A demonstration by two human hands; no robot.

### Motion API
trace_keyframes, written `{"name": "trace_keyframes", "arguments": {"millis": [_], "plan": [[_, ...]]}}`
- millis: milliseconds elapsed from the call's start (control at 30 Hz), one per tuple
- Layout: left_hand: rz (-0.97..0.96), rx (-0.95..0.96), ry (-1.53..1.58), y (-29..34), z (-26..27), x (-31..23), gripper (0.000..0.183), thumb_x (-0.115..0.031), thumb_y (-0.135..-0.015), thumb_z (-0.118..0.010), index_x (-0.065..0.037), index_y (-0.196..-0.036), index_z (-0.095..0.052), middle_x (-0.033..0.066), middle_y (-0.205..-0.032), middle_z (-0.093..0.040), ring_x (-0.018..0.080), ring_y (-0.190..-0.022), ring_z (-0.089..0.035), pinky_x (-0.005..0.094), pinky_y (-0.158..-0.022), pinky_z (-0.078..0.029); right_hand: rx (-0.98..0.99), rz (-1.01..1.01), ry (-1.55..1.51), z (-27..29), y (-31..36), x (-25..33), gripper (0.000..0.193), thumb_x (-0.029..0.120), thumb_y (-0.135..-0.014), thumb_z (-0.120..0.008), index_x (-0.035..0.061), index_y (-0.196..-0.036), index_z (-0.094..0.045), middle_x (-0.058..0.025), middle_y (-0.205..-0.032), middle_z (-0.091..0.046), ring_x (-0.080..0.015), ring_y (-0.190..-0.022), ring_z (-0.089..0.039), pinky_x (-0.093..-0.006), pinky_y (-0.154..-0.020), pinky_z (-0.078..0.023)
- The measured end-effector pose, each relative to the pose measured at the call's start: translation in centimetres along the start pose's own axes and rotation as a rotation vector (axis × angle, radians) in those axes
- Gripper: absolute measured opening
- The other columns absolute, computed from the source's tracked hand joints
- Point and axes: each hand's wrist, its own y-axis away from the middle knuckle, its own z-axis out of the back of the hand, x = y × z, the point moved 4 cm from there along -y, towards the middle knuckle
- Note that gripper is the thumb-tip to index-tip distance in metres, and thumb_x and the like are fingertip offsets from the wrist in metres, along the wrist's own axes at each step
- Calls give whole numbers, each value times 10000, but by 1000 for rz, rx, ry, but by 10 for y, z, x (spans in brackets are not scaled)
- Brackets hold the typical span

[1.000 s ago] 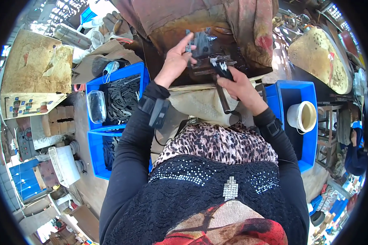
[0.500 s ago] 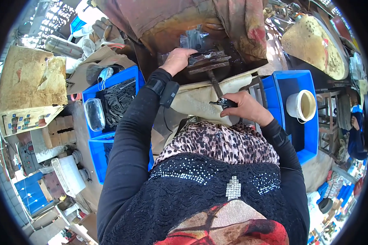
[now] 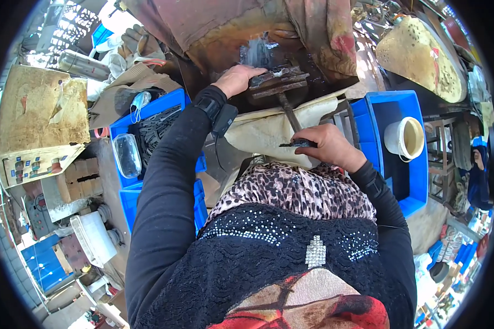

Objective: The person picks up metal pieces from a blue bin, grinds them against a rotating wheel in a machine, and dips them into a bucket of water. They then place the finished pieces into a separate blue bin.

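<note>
Fingers of the left hand (image 3: 237, 80) lie flat and together on the near end of a dark metal clamp (image 3: 277, 82), pressing down rather than curling round it. Just beyond those fingertips a grey metal part (image 3: 258, 53) sits against the rusty brown workbench (image 3: 219, 38). The right hand (image 3: 326, 147) is closed round the dark grip of a lever handle (image 3: 292, 123), whose shaft runs from the knuckles up to the clamp. Under that fist lies a cream cloth (image 3: 263, 131), draped over the bench edge.

To the left of the left wrist stands a blue crate (image 3: 173, 101) holding black cables (image 3: 153, 134), with a clear plastic case (image 3: 127, 155) at its near rim. To the right of the right hand another blue bin (image 3: 417, 159) holds a cream cup (image 3: 405, 138).

Risk, as I judge it, sits mainly with the left fingers: they rest so near the clamp's plates that a sudden swing of the handle could pinch them. If the grey part is not seated square, it could slip or kick out. The cloth could also bunch under the right fist and spoil the grip on the handle.
</note>
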Motion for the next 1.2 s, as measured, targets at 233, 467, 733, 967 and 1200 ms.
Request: {"name": "trace_keyframes", "arguments": {"millis": [233, 467, 733, 967, 1200], "plan": [[84, -6, -82, 22, 25, -18, 524, 80, -776, -533, -126, -1250, -616, 171, -1030, -652, 343, -936, -627, 390, -832, -510, 3, 34, 35, 0, 0, 7, 241, 130, -745, -748, 85, -971, -677, -124, -839, -675, -336, -758, -652, -388, -665, -520], [274, -527, 49, 104, 123, 3, 368, -29, -848, -590, -103, -1205, -638, 140, -940, -682, 290, -858, -654, 365, -787, -521, -286, 68, 19, 50, -45, 20, 246, 130, -793, -739, 36, -1011, -675, -86, -889, -705, -180, -806, -677, -311, -728, -514], [827, -684, -36, 279, 132, 26, 274, -93, -862, -609, -99, -1125, -687, 138, -967, -701, 269, -896, -669, 355, -809, -526, -536, 60, 27, 126, -178, -7, 276, 167, -893, -676, 18, -1124, -671, 18, -870, -655, -38, -720, -525, -185, -662, -414], [1002, -505, 31, 359, 45, 26, 251, -142, -836, -600, -117, -1055, -719, 160, -995, -697, 333, -932, -667, 390, -839, -526, -457, 4, -196, 169, -241, -36, 239, 186, -884, -705, 62, -1089, -692, 99, -670, -531, 9, -510, -360, -173, -469, -250], [989, -381, -37, 356, 4, 44, 274, -134, -822, -554, -127, -1033, -728, 155, -987, -696, 350, -949, -656, 411, -856, -526, -414, -176, -362, 178, -261, -46, 189, 212, -875, -730, 136, -1046, -699, 157, -562, -363, 9, -392, -265, -206, -398, -143]]}}
